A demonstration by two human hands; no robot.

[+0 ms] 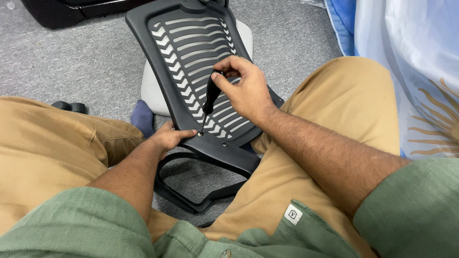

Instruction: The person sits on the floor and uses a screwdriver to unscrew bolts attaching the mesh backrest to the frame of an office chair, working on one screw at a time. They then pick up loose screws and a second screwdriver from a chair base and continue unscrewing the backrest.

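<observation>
We sit on the grey carpet with our legs apart, and the black chair back lies between them, running from mid-frame to the upper middle. Its slatted face is turned up toward us, which keeps the fixing points in plain sight.

Our right hand is curled closed around the black handle of a screwdriver, fingers wrapped over the top and thumb along the side. The tool tilts slightly, its thin shaft pointing down to a screw at the lower edge of the back, where the tip appears to sit in the head. A second screw shows just to the right on the same strip.

Our left hand grips the lower left edge of the back, fingers partly closed with the thumb on top, touching the plastic right beside the screw; held so, it seems to steady the part against the turning tool.

Below, at lower centre, a curved black bracket joins the back and rests on the carpet. A pale cushion lies under the back, and a blue-and-white cloth fills the upper right.
</observation>
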